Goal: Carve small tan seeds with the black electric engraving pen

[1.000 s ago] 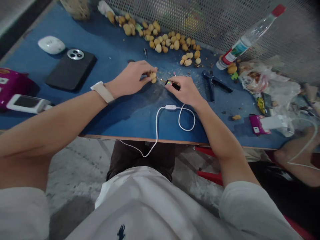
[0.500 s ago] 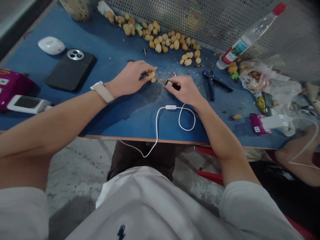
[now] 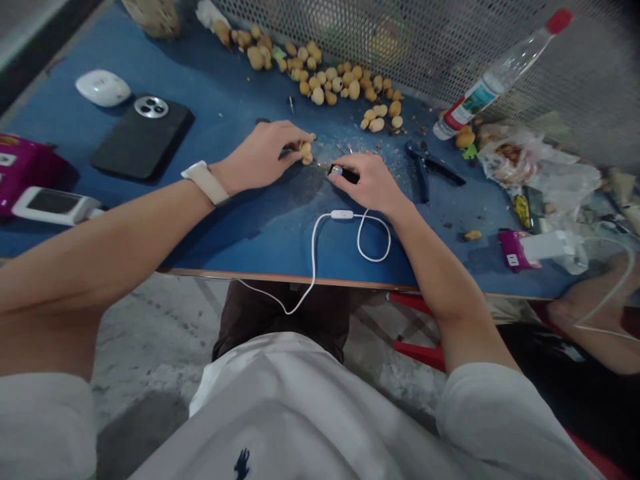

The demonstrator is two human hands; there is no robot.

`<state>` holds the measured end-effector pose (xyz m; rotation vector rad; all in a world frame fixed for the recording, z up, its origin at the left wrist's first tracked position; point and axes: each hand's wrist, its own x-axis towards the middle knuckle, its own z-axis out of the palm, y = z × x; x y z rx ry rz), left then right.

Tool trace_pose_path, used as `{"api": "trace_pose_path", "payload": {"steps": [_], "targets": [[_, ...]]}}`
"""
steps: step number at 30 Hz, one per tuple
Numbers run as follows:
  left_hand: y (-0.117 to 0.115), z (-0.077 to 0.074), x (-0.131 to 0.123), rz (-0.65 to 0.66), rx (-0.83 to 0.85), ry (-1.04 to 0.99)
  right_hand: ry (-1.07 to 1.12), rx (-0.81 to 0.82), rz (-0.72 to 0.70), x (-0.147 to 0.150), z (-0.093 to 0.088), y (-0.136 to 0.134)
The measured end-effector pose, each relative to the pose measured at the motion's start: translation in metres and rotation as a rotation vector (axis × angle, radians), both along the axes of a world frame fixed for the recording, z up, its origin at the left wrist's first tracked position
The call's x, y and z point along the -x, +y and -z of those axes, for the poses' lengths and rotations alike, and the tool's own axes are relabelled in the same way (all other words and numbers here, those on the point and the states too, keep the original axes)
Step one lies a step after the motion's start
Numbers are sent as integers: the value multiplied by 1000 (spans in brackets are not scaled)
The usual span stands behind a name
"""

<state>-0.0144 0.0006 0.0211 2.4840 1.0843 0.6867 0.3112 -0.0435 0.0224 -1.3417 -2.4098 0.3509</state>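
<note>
My left hand (image 3: 267, 155) pinches a small tan gourd (image 3: 306, 153) between thumb and fingers just above the table. In my right hand (image 3: 374, 179) is a pen-like tool (image 3: 345, 174) with a black handle and a thin metal tip. That tip points left and reaches the gourd's lower right side; whether it touches cannot be made out. A white cable (image 3: 314, 247) with an inline switch (image 3: 342, 215) loops below my right hand. Light shavings lie scattered on the blue table around both hands.
Many tan gourds (image 3: 331, 79) lie along the perforated metal screen (image 3: 345, 30). Blue-handled pliers (image 3: 420, 167), a bottle (image 3: 493, 83) and a plastic bag (image 3: 545, 167) are on the right. A phone (image 3: 143, 137) and purple box (image 3: 30, 173) lie left. Another person's arm (image 3: 600, 313) shows at right.
The tool's tip has moved slightly left, closing the gap to the gourd. My left hand keeps its hold almost unmoved.
</note>
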Motion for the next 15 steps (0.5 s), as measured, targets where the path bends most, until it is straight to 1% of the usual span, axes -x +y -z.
{"api": "trace_pose_path", "payload": {"steps": [6,10,15], "targets": [[-5,-6,-3,-25,60,39,35,-15,-3,-2,4,3],[-4,-6,-3,-17,20,61,47,-26,0,-1,4,3],[-2,-3,-3,-27,44,72,37,-22,20,-2,6,4]]}}
